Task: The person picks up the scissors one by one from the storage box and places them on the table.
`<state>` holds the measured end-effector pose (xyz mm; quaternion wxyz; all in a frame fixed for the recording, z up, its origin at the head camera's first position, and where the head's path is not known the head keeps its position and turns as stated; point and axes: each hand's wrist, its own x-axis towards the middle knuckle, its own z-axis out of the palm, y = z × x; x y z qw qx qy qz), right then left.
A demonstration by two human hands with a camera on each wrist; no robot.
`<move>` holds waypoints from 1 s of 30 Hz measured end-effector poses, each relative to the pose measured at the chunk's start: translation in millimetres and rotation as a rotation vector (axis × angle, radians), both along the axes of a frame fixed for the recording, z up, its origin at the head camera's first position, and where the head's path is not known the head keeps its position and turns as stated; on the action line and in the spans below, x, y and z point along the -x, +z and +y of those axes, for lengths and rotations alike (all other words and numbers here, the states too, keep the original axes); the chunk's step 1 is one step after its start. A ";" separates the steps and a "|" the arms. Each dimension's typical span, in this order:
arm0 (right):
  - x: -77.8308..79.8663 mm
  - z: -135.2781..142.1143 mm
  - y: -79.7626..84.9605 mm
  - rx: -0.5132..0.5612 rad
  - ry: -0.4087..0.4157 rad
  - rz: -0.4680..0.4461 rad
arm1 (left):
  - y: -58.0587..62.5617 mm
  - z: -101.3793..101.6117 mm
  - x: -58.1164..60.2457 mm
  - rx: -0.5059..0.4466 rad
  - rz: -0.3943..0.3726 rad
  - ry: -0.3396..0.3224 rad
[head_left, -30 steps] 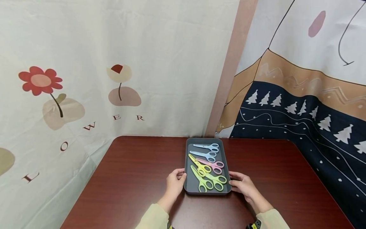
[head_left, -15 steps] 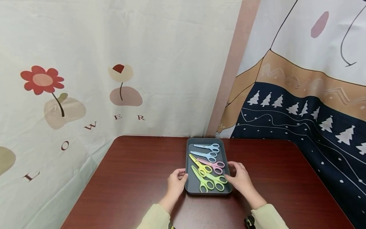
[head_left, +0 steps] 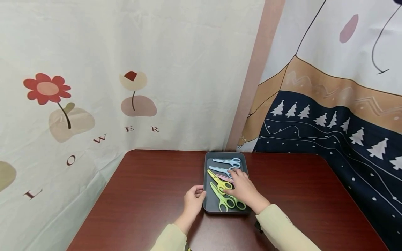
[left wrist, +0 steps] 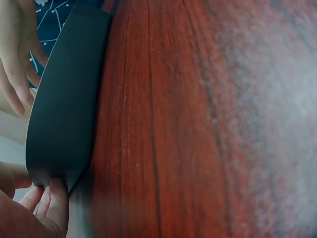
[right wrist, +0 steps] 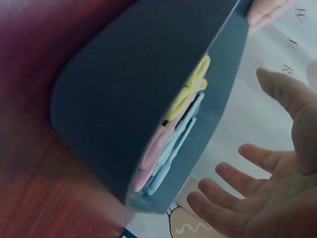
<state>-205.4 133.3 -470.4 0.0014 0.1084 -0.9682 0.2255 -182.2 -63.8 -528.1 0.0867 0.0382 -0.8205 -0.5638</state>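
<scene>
A dark grey tray [head_left: 208,205] of scissors lies at the table's far side. My left hand [head_left: 192,201] grips its left wall between thumb and fingers; the left wrist view shows fingertips on the wall. Over the tray's right side hovers my right hand [head_left: 246,190], fingers spread and holding nothing, as the right wrist view confirms. Inside are two light blue scissors [head_left: 221,160], pink scissors [head_left: 222,177], yellow scissors [head_left: 215,177] and two green scissors [head_left: 218,194]. The right hand hides most of the pink handles and part of a green pair.
The reddish-brown wooden table [head_left: 150,188] extends around the tray. Behind it hangs a pale cloth [head_left: 188,69] with printed flowers. A dark blue cloth [head_left: 301,136] with white trees hangs at the right.
My right hand has let go of the tray's right edge and moved left and up over the scissors. The left hand and the tray have stayed in place.
</scene>
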 end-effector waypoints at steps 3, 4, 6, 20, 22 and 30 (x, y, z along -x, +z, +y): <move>7.6 -7.5 -1.6 -0.063 0.011 -0.060 | -0.5 -1.0 -0.4 0.002 -0.002 0.001; 9.6 -9.8 -2.2 -0.073 0.015 -0.074 | -0.6 -1.4 -0.5 0.001 0.001 0.001; 12.5 -14.5 -3.4 -0.089 0.026 -0.094 | -1.1 -1.8 -0.5 -0.001 -0.002 0.000; 25.0 -36.6 -21.8 -0.114 -0.004 -0.140 | -1.7 0.4 2.0 0.007 -0.039 0.007; 25.6 -37.1 -23.0 -0.121 -0.016 -0.131 | -1.1 0.7 2.3 0.014 -0.038 0.010; 28.4 -38.4 -24.7 -0.139 -0.044 -0.140 | 0.6 0.3 0.9 0.025 -0.035 0.015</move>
